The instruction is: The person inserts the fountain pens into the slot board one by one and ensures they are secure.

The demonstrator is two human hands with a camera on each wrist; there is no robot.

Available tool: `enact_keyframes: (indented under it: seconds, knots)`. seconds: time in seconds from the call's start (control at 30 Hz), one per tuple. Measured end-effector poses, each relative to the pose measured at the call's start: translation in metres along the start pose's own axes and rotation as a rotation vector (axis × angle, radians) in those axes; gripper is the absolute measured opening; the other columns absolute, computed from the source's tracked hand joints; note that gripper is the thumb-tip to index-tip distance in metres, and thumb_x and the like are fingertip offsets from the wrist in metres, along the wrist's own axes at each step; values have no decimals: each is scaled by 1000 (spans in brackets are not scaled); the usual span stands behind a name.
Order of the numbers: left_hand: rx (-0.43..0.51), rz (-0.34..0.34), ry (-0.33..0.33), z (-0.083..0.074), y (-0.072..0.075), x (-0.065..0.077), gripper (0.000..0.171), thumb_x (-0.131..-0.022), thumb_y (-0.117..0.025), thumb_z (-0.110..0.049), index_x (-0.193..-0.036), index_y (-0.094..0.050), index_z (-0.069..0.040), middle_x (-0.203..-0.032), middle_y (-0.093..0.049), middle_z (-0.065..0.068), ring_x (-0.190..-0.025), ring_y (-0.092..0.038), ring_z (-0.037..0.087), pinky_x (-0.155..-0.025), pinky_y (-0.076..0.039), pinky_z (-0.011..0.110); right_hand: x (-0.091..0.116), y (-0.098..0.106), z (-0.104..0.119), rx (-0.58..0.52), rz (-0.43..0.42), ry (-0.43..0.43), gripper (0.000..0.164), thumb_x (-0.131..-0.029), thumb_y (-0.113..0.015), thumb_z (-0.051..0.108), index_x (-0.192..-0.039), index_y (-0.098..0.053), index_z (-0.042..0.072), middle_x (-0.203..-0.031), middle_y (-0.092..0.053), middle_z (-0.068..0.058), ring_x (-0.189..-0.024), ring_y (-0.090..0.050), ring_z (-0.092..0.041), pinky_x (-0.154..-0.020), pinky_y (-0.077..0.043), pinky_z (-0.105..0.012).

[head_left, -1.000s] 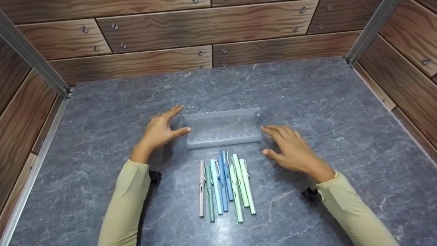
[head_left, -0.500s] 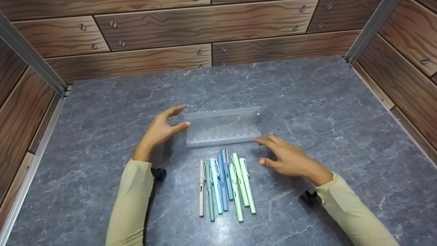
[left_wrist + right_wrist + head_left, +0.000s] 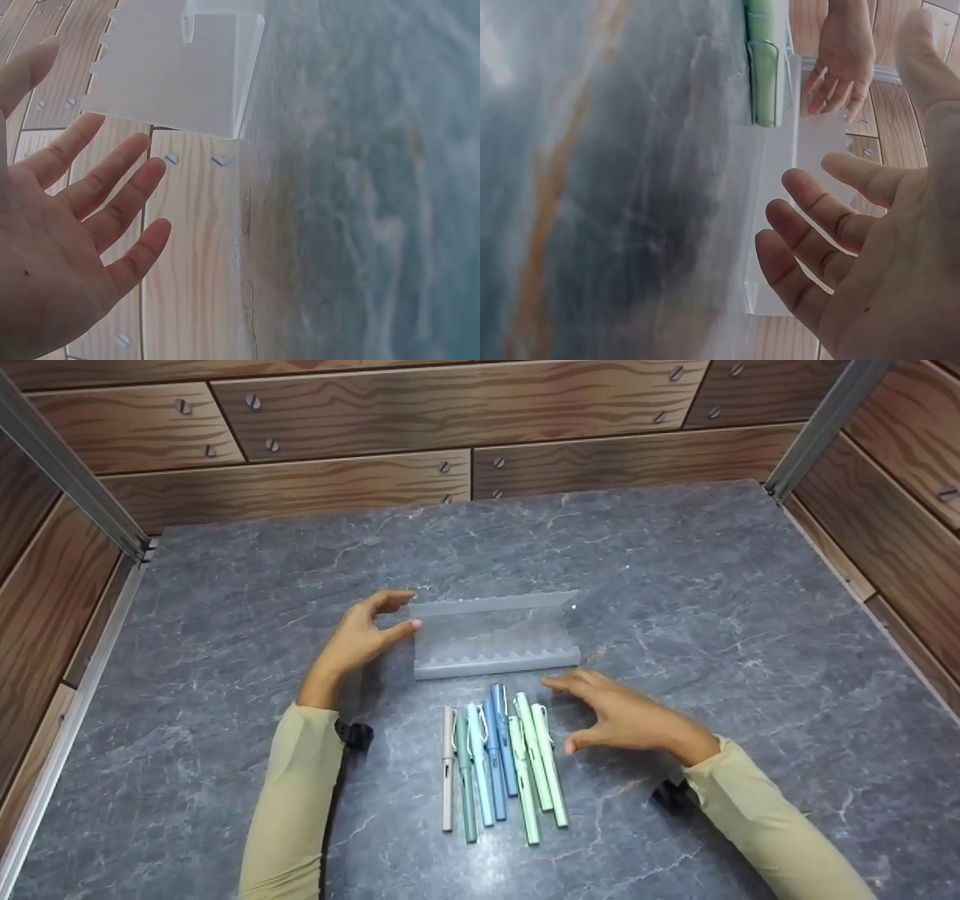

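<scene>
Pens (image 3: 496, 765) are bunched on the bench (image 3: 675, 585), right hand (image 3: 630, 718) held just beside, fingers parted; beyond, a clear tray (image 3: 495, 666) is flanked by the left hand (image 3: 354, 641), fingers also apart, though contact can't quite be confirmed.

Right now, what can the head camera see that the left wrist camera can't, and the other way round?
Only the head view shows the pens, the right grip and both sleeves.

Only the left wrist view shows the left grip from its palm side, with four fingers spread apart.

Both share that left grip, the clear holder with its notched edge, the marbled tabletop and the wood-patterned wall.
</scene>
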State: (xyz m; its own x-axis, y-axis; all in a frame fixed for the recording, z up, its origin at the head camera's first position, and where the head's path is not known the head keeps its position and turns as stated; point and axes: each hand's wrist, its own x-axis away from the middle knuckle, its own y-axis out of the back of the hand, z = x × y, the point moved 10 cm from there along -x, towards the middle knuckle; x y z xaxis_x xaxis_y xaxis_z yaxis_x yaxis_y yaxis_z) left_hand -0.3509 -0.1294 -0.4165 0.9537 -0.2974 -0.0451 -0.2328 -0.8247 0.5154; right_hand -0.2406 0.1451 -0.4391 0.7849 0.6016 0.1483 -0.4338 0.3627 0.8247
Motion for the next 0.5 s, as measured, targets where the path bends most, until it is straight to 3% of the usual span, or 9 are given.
enact_keyframes:
  seconds: [0.23, 0.5]
  knots:
    - [95, 15, -14, 0, 0, 1, 52, -89, -69, -20, -134, -52, -1, -137, -53, 22, -127, -49, 38, -110, -37, 49, -3, -12, 4, -21, 55, 24, 96, -69, -77, 53, -149, -36, 19, -141, -44, -14, -128, -45, -36, -104, -41, -59]
    - [170, 21, 21, 6, -4, 4, 48, -90, -67, -15, -132, -52, 2, -134, -53, 25, -124, -52, 39, -108, -41, 47, -7, -21, 2, -51, 127, -4, 94, -71, -78, 50, -148, -37, 19, -135, -45, -11, -125, -43, -30, -107, -38, -56]
